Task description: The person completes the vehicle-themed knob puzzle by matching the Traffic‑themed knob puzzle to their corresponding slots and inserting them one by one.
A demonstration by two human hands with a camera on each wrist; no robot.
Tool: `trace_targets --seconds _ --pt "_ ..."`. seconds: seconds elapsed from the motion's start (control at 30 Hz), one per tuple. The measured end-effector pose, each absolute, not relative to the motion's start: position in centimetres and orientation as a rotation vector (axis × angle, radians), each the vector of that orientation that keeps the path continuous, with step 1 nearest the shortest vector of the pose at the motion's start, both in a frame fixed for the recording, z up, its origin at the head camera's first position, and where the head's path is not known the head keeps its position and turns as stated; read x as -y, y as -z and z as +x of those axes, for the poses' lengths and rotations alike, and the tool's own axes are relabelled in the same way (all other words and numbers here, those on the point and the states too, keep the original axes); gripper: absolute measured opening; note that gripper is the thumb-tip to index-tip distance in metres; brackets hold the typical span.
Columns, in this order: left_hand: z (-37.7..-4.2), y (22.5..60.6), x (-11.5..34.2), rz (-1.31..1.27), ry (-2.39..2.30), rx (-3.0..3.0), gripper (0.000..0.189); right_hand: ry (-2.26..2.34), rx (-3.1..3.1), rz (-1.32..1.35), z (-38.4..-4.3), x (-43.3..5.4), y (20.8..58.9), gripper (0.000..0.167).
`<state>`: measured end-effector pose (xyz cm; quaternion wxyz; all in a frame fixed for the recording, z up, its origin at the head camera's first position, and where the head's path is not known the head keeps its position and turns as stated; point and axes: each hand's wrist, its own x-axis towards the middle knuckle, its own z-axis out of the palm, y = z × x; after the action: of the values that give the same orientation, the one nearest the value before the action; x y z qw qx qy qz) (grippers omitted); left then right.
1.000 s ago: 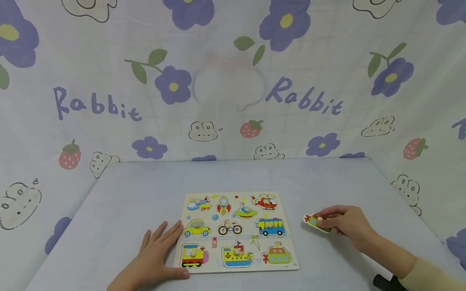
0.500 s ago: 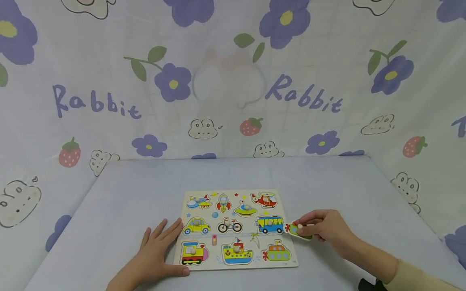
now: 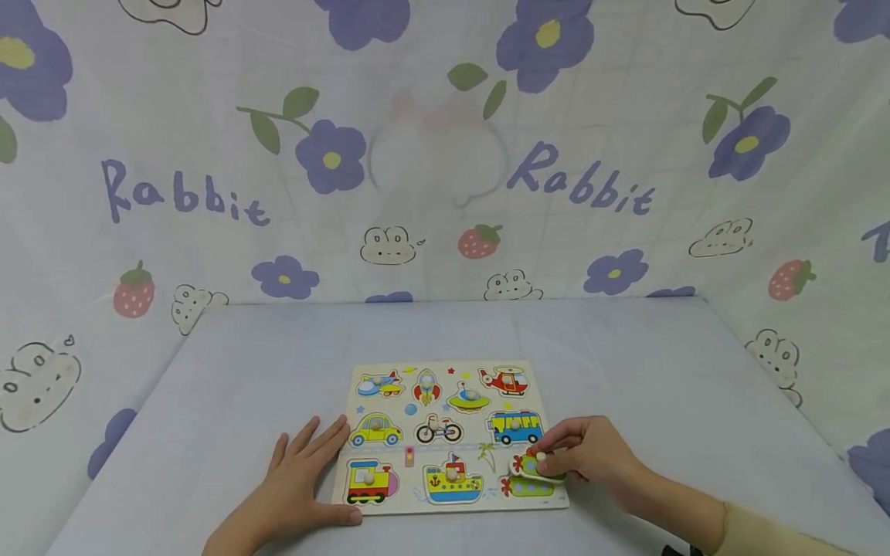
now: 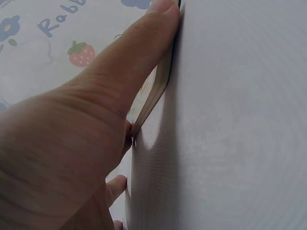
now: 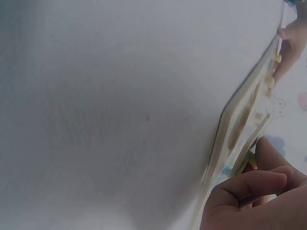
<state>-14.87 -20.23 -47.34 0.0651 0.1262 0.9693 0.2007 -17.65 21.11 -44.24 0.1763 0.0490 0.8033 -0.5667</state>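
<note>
A wooden knob puzzle board [image 3: 406, 498] with vehicle pictures lies on the table. My left hand [image 3: 288, 483] has its fingers spread at the board's left edge, and its thumb [image 4: 139, 52] lies along the near corner. Between thumb and fingers, my right hand [image 3: 598, 457] pinches a green submarine puzzle piece [image 3: 524, 465] by its knob. The piece is tilted over the board's lower right and overlaps the printed submarine recess [image 3: 524, 489], hiding its upper part. In the right wrist view, the piece's edge [image 5: 245, 152] stands apart from the board's surface.
Other knobbed pieces sit in the board, among them a boat [image 3: 452, 486], a train [image 3: 367, 488], a bus [image 3: 518, 434] and a car [image 3: 375, 435]. White cloth covers the table [image 3: 278, 347]. Behind it hangs a patterned curtain [image 3: 431, 170].
My right hand has carried the submarine piece leftward from the bare table, past the board's right edge, to over the submarine recess. My left hand stays at the board's edge.
</note>
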Motion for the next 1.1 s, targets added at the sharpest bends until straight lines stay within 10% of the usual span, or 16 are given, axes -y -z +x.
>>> trace_targets --seconds 1.1 --pt "-15.0 47.4 20.1 0.357 -0.607 -2.916 0.123 1.54 -2.251 0.046 -17.0 -19.5 45.0 0.027"
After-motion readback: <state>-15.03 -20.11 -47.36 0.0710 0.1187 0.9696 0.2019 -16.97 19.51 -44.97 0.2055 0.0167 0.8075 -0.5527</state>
